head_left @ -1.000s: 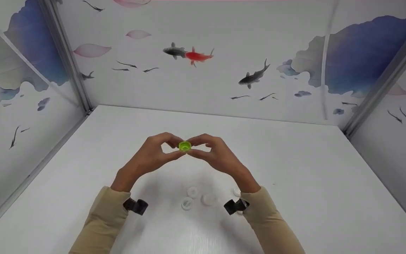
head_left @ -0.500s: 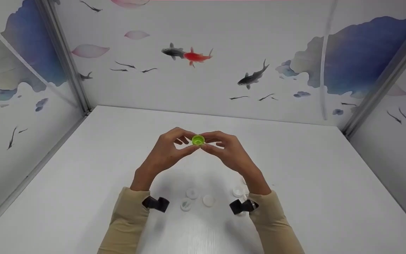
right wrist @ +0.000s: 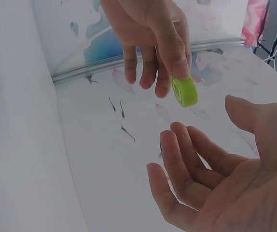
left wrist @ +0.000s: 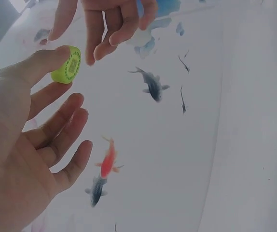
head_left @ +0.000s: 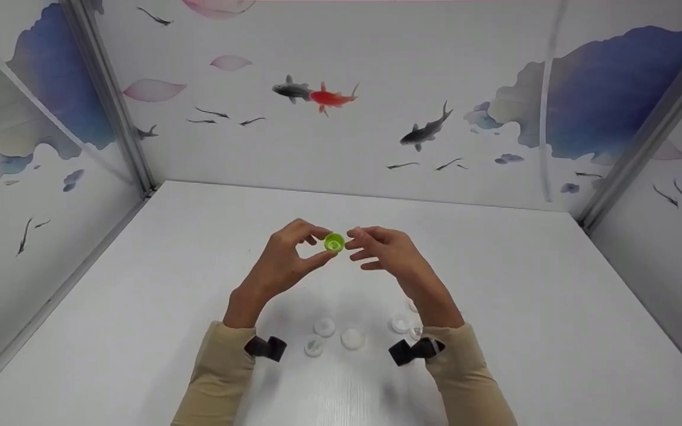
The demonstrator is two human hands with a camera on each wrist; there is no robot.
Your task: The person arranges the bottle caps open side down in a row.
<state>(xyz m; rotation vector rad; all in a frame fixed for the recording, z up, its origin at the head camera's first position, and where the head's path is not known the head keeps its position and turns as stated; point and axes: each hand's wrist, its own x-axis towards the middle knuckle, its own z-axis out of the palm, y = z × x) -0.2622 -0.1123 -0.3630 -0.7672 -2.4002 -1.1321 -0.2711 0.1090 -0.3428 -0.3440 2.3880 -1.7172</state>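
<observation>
A small lime-green bottle cap [head_left: 334, 242] is raised over the table, its hollow side toward the head camera. Printed marks and a square code cover its flat face [left wrist: 73, 65] in the left wrist view. My left hand [head_left: 285, 254] pinches the cap between thumb and forefinger, the other fingers loosely bent. Just right of the cap, my right hand [head_left: 397, 251] has its fingers apart and slightly bent, holding nothing. A gap shows between that hand [right wrist: 215, 169] and the cap in the right wrist view.
Below the hands, white round caps [head_left: 352, 338] lie on the white table [head_left: 524, 331]. More white caps [head_left: 400, 323] lie partly hidden beside the right wrist. Black wrist cameras [head_left: 267, 348] are strapped at both cuffs. Fish-patterned panels [head_left: 341, 148] enclose the back and sides.
Both hands held the green cap earlier and moved right with it. Now the right hand has let go and drawn slightly away, while the left keeps its pinch.
</observation>
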